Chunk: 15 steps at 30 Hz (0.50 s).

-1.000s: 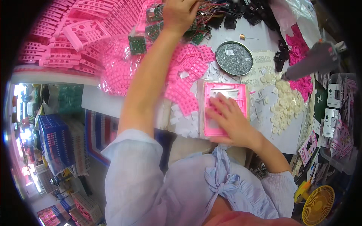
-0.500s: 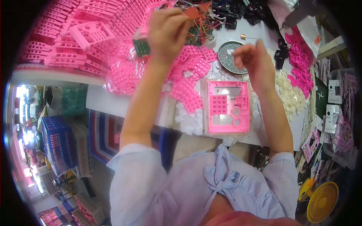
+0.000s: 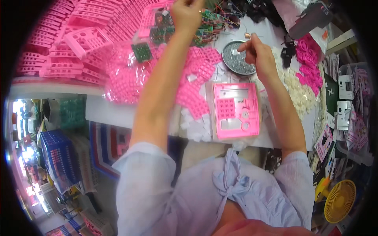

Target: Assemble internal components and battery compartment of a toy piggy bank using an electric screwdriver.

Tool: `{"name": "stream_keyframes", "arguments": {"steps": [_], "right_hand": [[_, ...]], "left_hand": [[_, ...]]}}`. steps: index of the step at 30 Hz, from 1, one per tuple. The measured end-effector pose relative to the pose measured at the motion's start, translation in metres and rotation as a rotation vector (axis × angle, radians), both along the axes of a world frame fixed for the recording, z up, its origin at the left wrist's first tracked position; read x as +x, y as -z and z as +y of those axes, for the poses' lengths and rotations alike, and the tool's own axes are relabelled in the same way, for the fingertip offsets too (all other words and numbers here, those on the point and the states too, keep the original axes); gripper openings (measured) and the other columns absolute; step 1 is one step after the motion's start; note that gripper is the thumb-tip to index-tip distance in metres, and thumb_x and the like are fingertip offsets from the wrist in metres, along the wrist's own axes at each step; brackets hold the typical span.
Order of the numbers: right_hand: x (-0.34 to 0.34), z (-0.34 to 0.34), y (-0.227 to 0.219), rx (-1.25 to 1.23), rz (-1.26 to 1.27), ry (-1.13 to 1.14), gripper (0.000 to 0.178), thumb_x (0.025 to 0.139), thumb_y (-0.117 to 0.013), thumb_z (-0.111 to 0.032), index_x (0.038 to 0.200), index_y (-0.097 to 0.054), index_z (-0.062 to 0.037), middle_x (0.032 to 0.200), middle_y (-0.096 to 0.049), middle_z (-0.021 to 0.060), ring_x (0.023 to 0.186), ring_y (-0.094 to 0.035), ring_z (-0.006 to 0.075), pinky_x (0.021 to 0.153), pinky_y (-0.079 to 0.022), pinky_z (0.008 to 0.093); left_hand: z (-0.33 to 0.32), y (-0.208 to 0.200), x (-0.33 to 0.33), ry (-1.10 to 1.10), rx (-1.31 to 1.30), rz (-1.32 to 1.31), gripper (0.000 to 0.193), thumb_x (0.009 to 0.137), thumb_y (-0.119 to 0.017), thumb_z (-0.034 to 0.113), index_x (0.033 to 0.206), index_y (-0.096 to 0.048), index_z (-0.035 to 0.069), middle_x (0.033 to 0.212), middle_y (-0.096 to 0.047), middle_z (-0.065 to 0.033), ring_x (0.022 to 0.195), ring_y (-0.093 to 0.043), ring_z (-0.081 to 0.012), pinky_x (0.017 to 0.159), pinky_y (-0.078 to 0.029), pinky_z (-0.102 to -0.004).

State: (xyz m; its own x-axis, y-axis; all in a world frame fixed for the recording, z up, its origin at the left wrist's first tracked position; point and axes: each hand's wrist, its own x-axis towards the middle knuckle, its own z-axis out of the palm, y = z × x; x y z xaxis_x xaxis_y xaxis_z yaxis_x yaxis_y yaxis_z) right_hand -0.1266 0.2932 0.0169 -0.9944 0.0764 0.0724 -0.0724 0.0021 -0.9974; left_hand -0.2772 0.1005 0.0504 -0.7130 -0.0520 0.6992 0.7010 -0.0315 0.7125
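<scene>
Viewing the bench from above, we log first the white table [image 3: 99,107], its far side mostly covered. Largest on it is the heap of pink shells [image 3: 90,23] at far left, stacked in rows, with one shell lying askew on top. Next we record a pile of pink keypads [image 3: 132,80], partly under clear film and running toward the middle. Behind it sits a tangle of green circuit boards [image 3: 141,52] and thin wires. At right we note a mound of cream discs [image 3: 300,96], next to magenta parts [image 3: 309,65].

The single pink casing [image 3: 236,111] lies flat near the table's front edge, before the person's torso and apart from both hands; a keypad grid sits in its left half. At upper right we see a grey tool [image 3: 309,21], tilted. The left hand [image 3: 187,16] reaches over the boards, fingers bent; blur and the frame edge mean we cannot tell whether it grips anything. The right hand [image 3: 260,57] is loosely half-curled, fingers spread, above the right side of a round dish [image 3: 232,67] of grey bits. Smallest, we list white squares [image 3: 201,128] scattered left of the casing
</scene>
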Motion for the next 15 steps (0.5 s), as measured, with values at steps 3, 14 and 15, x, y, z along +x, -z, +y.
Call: {"name": "stream_keyframes", "arguments": {"steps": [3,14,15], "right_hand": [[0.006,-0.011,-0.005,0.008,0.019,-0.030,0.065,0.108,-0.041,-0.048,0.083,-0.073,0.0018,0.055,-0.042,-0.0042,0.053,-0.036,0.0069,0.052,-0.028,0.0276],[0.034,-0.017,0.013,0.037,-0.033,-0.144,0.061,0.107,-0.045,-0.048,0.081,-0.073,-0.0003,0.058,-0.039,-0.0078,0.055,-0.033,0.0035,0.052,-0.023,0.0248],[0.032,-0.019,0.016,0.042,-0.020,-0.121,0.060,0.107,-0.046,-0.048,0.082,-0.073,-0.0006,0.058,-0.039,-0.0079,0.055,-0.033,0.0035,0.052,-0.023,0.0248]], "left_hand": [[0.001,0.017,-0.015,0.150,0.031,-0.167,0.010,0.092,-0.072,0.007,0.084,-0.068,0.003,0.074,-0.065,0.0013,0.065,-0.058,-0.0071,0.059,-0.046,-0.0248],[-0.001,0.031,-0.022,0.041,0.014,-0.238,0.023,0.087,-0.080,0.023,0.087,-0.069,0.003,0.072,-0.069,-0.0046,0.064,-0.065,-0.0128,0.055,-0.050,-0.0290],[-0.007,0.022,-0.028,-0.034,0.043,-0.653,0.020,0.091,-0.077,0.020,0.093,-0.068,0.003,0.081,-0.068,-0.0056,0.063,-0.065,-0.0153,0.058,-0.053,-0.0323]]}}
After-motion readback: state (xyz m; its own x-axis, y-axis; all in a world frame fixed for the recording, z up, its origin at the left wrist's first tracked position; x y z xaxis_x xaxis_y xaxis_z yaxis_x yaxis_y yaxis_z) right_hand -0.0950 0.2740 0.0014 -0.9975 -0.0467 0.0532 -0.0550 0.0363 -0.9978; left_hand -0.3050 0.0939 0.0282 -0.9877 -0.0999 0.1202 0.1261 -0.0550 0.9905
